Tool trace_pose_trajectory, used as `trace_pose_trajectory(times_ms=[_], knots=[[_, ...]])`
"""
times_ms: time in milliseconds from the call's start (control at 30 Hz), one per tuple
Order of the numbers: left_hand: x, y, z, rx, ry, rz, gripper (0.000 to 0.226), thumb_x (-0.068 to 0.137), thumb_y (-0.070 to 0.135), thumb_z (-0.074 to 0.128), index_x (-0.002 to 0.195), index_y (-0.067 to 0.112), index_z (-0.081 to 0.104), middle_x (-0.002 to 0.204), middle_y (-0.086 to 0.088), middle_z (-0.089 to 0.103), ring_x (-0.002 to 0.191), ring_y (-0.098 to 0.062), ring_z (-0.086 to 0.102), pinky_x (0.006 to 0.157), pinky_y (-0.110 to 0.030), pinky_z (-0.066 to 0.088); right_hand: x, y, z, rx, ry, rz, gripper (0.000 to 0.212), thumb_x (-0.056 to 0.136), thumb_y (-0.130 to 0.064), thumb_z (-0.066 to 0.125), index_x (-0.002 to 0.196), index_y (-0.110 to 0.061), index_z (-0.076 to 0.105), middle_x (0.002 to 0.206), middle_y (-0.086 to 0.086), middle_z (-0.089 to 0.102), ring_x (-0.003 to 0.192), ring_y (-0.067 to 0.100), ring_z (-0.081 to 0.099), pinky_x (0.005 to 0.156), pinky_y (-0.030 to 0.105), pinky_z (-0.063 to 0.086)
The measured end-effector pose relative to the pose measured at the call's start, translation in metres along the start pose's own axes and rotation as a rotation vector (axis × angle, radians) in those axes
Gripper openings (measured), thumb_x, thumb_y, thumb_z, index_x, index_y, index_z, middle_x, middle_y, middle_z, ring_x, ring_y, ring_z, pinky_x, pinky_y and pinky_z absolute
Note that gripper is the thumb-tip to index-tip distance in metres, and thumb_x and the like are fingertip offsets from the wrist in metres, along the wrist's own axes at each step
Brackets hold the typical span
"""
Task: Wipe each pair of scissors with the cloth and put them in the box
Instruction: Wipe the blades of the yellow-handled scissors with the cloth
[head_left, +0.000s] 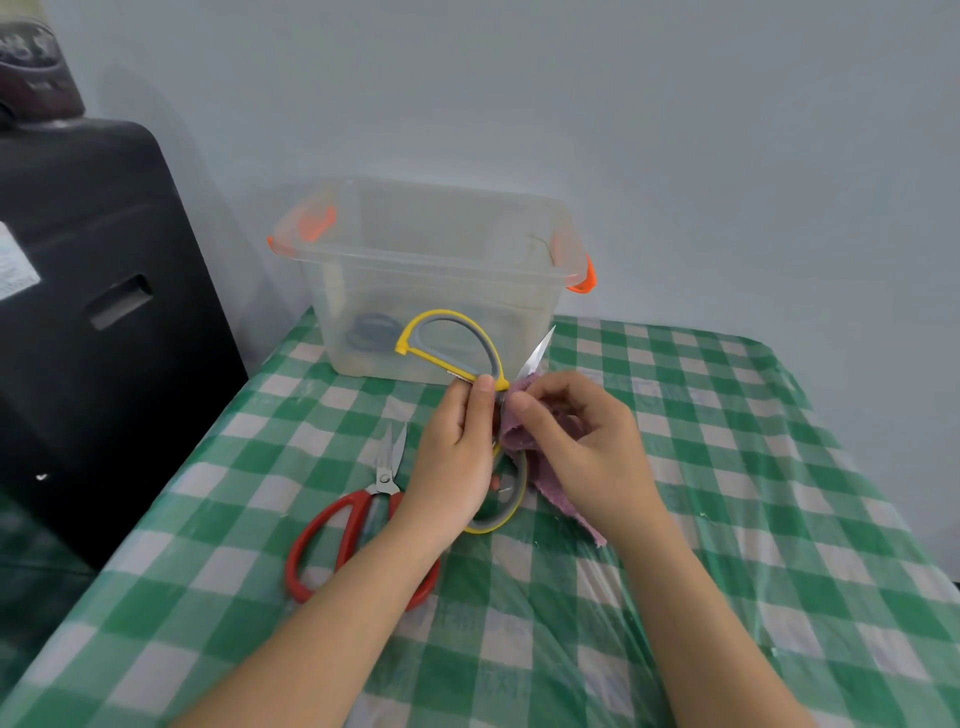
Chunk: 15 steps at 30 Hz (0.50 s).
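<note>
Yellow-grey scissors (457, 353) held above the worktop (727, 467), opened wide; bare blade tip points up-right toward the box (436, 270), just behind. Left hand (457, 457) fingers pinch them near the pivot. Right hand (576, 447) fingers pinch the purple cloth (545, 467) round the blade base. I judge the wipe runs tip-ward. Red scissors (358, 519) lie left, unwiped. Open room to the right.

Both forearms are bare, left hand (457, 457) and right hand (587, 457) seemingly ringless.
</note>
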<state>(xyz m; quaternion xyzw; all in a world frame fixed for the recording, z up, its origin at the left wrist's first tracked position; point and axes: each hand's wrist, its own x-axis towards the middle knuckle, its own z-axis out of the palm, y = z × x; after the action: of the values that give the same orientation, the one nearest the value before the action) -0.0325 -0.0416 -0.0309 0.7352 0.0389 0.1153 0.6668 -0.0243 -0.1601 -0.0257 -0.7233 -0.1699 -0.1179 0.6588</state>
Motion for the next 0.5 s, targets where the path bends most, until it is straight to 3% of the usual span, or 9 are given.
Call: trace_pose_trajectory(times_ms=[133,233,400,500], knots=[[-0.0016,-0.0017,0.0019,0.018,0.004,0.013,0.029,0.102,0.038,0.038,0.090,0.019,0.056,0.082,-0.002,0.065,0.066,-0.005,0.056,0.066,-0.043,0.050,0.0010,0.0066,0.0036,0.068,0.034,0.045,0.019,0.083,-0.002,0.074,0.077,-0.017,0.063,0.078,0.002,0.071,0.066,0.021,0.067,0.068,0.037,0.053],[-0.0021,-0.0014,0.0026,0.032,0.011,0.028,0.028,0.101,0.039,0.038,0.086,0.024,0.056,0.067,0.010,0.056,0.059,0.000,0.050,0.070,-0.042,0.047,0.0014,0.0086,0.0043,0.087,0.081,0.072,0.020,0.079,-0.003,0.078,0.077,-0.013,0.060,0.079,0.005,0.072,0.066,0.024,0.067,0.068,0.040,0.055],[-0.0027,-0.0002,0.0009,0.097,-0.001,0.070,0.025,0.102,0.036,0.038,0.083,0.029,0.053,0.067,0.009,0.046,0.061,-0.002,0.046,0.070,-0.038,0.046,0.0027,0.0042,0.0001,-0.081,0.097,0.059,0.033,0.075,-0.004,0.081,0.080,-0.024,0.055,0.077,0.002,0.072,0.073,0.021,0.069,0.073,0.044,0.056],[-0.0008,0.0006,0.0003,0.099,0.008,0.064,0.028,0.102,0.035,0.038,0.088,0.018,0.055,0.065,0.009,0.042,0.060,-0.005,0.044,0.072,-0.044,0.046,0.0024,0.0026,-0.0013,-0.127,0.066,0.050,0.037,0.080,-0.004,0.075,0.081,-0.033,0.053,0.077,0.005,0.072,0.072,0.027,0.067,0.074,0.050,0.055]])
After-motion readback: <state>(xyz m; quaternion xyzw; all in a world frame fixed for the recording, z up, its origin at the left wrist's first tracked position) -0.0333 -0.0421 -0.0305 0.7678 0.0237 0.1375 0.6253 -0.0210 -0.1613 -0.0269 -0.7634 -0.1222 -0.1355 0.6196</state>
